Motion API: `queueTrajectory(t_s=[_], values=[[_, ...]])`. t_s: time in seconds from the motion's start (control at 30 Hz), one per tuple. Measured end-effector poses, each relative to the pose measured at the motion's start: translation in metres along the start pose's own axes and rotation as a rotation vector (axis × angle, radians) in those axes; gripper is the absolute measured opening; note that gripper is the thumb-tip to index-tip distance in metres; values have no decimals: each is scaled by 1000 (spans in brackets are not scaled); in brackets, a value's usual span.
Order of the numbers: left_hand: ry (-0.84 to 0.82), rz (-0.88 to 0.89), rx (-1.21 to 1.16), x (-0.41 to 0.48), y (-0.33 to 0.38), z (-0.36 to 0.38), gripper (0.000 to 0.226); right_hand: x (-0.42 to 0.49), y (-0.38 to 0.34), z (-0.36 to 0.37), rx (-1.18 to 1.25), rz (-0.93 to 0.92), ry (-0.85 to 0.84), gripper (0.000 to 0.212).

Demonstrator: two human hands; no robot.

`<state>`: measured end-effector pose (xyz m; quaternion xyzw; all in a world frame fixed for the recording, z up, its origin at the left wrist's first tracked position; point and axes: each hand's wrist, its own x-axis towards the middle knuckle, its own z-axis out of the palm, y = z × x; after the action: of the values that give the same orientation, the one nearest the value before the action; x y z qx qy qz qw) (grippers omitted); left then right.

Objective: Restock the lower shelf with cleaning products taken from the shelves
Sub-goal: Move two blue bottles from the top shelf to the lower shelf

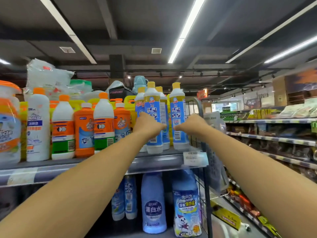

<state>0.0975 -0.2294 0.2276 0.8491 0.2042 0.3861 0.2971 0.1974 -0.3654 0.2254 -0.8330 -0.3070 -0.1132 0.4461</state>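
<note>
One wide-angle camera, worn on the person's head, gives the only view. It faces forward, nearly level, straight at the top shelf (154, 161) of a shop rack. It is close to it: both bare forearms run from the lower corners to the left hand (147, 125) and the right hand (191, 125) at the yellow-capped bottles (155, 109) in the centre. The ceiling (137, 23) fills the upper third. The blue bottles (153, 203) one level lower show at the bottom. On the right the view runs far along the farther shelves (274, 140).
</note>
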Motion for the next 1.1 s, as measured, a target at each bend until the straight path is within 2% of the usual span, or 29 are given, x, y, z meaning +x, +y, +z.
queueTrajectory(t_s=[0.1,0.27,0.43,0.53,0.67,0.77,0.87,1.0,1.1], values=[[101,-9,-5,8,-4,12,75,14,4,16,144,19,88,49],[159,9,106,14,-10,16,66,26,11,30,211,-18,151,55],[203,23,9,10,-11,14,62,32,15,32,171,-93,170,43],[241,122,-110,0,-8,8,61,25,8,24,239,-159,244,47],[315,267,-132,-21,8,-19,66,-1,-12,-2,327,-280,373,52],[313,311,-168,-47,13,-39,63,-33,-19,-14,432,-331,341,51],[286,308,-226,-82,0,-49,51,-68,-14,-12,514,-328,238,47],[295,260,-253,-144,-35,-52,45,-122,16,8,564,-327,152,41],[279,229,-233,-195,-68,-49,48,-165,45,34,572,-333,102,44]])
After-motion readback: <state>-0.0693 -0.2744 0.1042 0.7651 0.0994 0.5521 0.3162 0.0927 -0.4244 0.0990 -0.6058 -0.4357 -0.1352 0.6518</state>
